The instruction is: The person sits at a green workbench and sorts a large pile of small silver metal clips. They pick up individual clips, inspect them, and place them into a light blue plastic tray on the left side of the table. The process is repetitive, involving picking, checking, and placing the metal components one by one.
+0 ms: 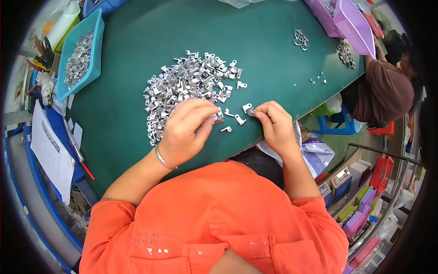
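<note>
A heap of small silvery metal brackets lies on the green tabletop. My left hand, with a bangle at its wrist, is at the heap's near right edge. Its thumb and fingers are closed on a small metal bracket, partly covered by the fingers. Farther right, my right hand pinches another metal bracket between thumb and fingertips; the fingers cover part of it. Between the hands a few loose brackets lie on the table, apart from the heap.
A turquoise basket of metal parts stands at the left. Purple baskets stand at the far right, near metal rings and tiny white pieces. A person in a brown shirt sits beyond the right table edge.
</note>
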A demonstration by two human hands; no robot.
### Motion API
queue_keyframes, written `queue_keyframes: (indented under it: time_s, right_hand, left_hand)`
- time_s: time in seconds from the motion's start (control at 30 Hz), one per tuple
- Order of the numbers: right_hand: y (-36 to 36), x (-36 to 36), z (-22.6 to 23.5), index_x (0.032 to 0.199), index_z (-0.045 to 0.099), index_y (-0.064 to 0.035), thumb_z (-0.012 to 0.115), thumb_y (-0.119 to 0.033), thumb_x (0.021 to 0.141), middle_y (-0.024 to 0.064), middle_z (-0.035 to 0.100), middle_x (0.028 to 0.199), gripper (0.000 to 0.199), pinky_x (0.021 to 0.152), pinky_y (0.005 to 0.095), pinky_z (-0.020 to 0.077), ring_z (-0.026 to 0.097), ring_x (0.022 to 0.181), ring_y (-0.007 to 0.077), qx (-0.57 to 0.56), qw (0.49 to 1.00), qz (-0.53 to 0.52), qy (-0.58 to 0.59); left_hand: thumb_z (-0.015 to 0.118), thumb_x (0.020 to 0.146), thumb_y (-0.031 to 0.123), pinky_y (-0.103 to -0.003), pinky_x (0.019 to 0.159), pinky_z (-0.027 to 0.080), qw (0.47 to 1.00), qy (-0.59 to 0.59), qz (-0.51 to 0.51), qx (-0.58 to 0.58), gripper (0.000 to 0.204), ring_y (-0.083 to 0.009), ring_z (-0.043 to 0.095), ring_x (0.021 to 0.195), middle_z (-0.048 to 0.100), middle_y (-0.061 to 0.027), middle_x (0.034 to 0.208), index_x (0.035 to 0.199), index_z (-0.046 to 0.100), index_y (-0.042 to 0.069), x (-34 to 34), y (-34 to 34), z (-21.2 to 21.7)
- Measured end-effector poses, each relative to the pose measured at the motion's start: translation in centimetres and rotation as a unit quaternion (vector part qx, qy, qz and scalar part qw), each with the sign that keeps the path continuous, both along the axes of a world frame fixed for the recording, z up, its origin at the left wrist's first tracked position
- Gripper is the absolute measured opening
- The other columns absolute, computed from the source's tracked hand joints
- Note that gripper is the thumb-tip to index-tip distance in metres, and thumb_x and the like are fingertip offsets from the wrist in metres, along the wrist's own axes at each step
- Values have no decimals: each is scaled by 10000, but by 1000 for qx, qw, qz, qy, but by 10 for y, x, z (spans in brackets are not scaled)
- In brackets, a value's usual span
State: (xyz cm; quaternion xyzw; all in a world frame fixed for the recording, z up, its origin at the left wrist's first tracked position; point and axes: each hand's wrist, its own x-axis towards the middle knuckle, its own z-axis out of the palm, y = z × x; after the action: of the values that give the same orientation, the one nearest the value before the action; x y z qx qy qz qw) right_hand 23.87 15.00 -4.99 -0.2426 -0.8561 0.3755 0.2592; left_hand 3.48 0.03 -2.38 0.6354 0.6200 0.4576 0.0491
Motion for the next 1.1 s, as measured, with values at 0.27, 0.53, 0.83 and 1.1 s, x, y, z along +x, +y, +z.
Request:
queue_keyframes:
  time_s: [0.27,0.53,0.83,1.1]
  right_hand:
    - [-24,7,15,960,679,27,586,-31,957,43,642,827,110,652,231,489,587,710,88,-366,929,31,56]
    - [-13,-5,6,993,683,-18,662,69,762,88,605,903,247,722,357,482,573,826,284,77,993,91,-8]
    - [-20,-3,5,897,652,12,685,4,842,103,635,889,65,712,323,501,625,824,248,-59,996,46,51]
    - [-22,6,11,935,659,30,608,-23,933,83,624,817,73,616,269,486,611,677,144,-230,973,17,21]
  left_hand:
    - [790,742,-24,-245,649,555,982,-145,-104,-56,305,-162,663,749,647,-96,946,1025,683,9,33,18,-9]
    - [764,768,-58,-247,694,584,961,-249,-47,-114,216,-136,689,794,678,-90,933,960,680,-7,33,-1,-12]
    - [768,770,-53,-246,698,585,962,-245,-38,-113,208,-144,692,794,676,-103,941,952,679,-8,33,-6,-9]
    - [791,796,94,-276,706,524,923,19,373,98,174,-157,657,750,695,-55,832,940,708,42,-103,4,21]
